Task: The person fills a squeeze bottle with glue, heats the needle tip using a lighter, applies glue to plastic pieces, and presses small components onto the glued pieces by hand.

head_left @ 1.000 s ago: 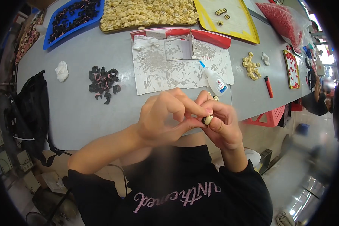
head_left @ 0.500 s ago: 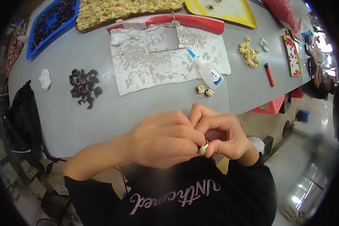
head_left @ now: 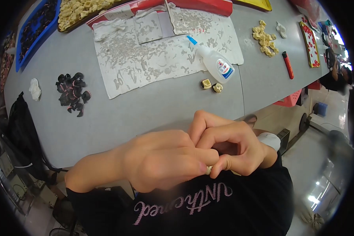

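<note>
My left hand (head_left: 165, 159) and my right hand (head_left: 234, 147) meet in front of my chest, fingertips pinched together on a small cream piece (head_left: 209, 170), mostly hidden by the fingers. Beyond them on the grey table lie two small cream-and-black pieces, one squarish (head_left: 205, 83) and one rounder (head_left: 218, 87). Beside these, a white glue bottle (head_left: 219, 67) with a blue tip lies on the edge of a glue-spotted white board (head_left: 145, 74). A pile of black curved pieces (head_left: 72, 92) is at the left, and a cluster of cream pieces (head_left: 263, 38) at the right.
A blue tray (head_left: 38, 44) of black pieces and a tray of cream pieces (head_left: 80, 13) stand at the back left. White crumpled tissue (head_left: 35, 89) lies far left. A red marker-like tool (head_left: 288, 65) and a yellow-rimmed tray (head_left: 312, 53) are at the right. Another person (head_left: 334, 78) is beyond.
Both hands have moved down and nearer my chest, still pinching the small piece, which is now more covered. The view has shifted, and the two loose pieces beside the bottle have come fully into sight.
</note>
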`<action>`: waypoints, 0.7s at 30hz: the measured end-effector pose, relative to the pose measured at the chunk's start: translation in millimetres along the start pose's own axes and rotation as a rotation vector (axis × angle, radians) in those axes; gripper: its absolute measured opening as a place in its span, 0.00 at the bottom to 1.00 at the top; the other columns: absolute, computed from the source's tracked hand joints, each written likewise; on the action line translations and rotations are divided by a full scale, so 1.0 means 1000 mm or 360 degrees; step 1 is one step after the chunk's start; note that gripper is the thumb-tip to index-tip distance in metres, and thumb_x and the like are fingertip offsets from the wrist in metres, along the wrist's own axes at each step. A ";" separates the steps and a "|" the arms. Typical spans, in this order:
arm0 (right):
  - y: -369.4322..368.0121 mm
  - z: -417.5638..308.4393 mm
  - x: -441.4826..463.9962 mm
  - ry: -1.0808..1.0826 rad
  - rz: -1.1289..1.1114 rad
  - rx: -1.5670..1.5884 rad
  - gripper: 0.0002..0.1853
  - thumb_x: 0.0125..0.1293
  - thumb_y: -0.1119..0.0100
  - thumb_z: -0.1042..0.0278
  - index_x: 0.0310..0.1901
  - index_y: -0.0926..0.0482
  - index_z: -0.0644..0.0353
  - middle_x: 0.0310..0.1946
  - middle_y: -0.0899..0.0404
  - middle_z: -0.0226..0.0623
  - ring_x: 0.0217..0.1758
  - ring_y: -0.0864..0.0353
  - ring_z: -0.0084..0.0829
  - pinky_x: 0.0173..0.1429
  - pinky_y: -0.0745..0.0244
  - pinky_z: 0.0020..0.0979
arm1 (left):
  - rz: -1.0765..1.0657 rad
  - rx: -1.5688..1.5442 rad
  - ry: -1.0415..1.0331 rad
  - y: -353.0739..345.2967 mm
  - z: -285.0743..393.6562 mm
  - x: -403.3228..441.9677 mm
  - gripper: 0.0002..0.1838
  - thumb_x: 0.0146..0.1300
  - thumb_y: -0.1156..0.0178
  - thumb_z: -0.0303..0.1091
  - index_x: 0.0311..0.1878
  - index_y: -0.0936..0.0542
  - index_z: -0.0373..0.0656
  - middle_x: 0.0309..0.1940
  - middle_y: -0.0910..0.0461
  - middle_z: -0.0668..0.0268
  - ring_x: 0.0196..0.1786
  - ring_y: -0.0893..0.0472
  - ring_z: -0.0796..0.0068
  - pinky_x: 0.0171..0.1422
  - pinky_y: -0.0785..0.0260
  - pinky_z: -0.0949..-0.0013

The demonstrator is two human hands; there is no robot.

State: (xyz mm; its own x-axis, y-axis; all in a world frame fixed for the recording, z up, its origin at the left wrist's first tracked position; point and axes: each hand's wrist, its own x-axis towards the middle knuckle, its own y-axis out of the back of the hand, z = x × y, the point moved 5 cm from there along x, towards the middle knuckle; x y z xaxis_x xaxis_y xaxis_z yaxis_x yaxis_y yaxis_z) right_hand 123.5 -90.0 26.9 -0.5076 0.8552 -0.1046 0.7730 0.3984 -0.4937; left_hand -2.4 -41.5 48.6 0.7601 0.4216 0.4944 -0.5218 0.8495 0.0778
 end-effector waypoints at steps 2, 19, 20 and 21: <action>0.000 0.000 0.000 0.0021 0.0004 -0.0006 0.12 0.56 0.35 0.70 0.39 0.23 0.67 0.40 0.32 0.37 0.44 0.33 0.29 0.50 0.38 0.29 | -0.0017 -0.0007 0.0014 0.000 0.000 0.001 0.33 0.42 0.33 0.12 0.51 0.36 0.43 0.33 0.19 0.56 0.24 0.32 0.71 0.25 0.37 0.74; -0.011 0.015 0.008 -0.0009 0.0275 0.1021 0.11 0.67 0.50 0.68 0.45 0.28 0.68 0.47 0.34 0.37 0.49 0.35 0.26 0.53 0.39 0.30 | 0.0378 -0.0266 0.0268 0.016 -0.028 0.001 0.34 0.44 0.29 0.20 0.49 0.42 0.43 0.35 0.23 0.56 0.29 0.30 0.80 0.34 0.38 0.79; -0.012 0.016 0.011 0.0078 0.0284 0.1038 0.13 0.68 0.51 0.65 0.45 0.28 0.68 0.47 0.34 0.37 0.49 0.35 0.26 0.54 0.40 0.29 | 0.0399 -0.0314 0.0306 0.017 -0.030 0.001 0.33 0.44 0.30 0.20 0.49 0.42 0.43 0.36 0.23 0.55 0.30 0.31 0.80 0.35 0.38 0.78; -0.010 0.017 0.011 0.0129 0.0195 0.0938 0.16 0.69 0.53 0.61 0.47 0.28 0.67 0.49 0.34 0.35 0.49 0.36 0.24 0.54 0.42 0.29 | 0.0415 -0.0363 0.0335 0.018 -0.030 0.002 0.33 0.44 0.31 0.20 0.48 0.42 0.43 0.37 0.24 0.55 0.31 0.31 0.81 0.36 0.39 0.78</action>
State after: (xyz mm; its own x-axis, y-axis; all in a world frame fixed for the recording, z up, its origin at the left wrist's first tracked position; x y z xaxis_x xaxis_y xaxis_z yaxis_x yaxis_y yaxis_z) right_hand 103.5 -89.8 16.1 -0.3797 0.9150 -0.1363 0.4715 0.0646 -0.8795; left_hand 1.6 -16.1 24.5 0.6886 0.6681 0.2821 -0.6265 0.7439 -0.2327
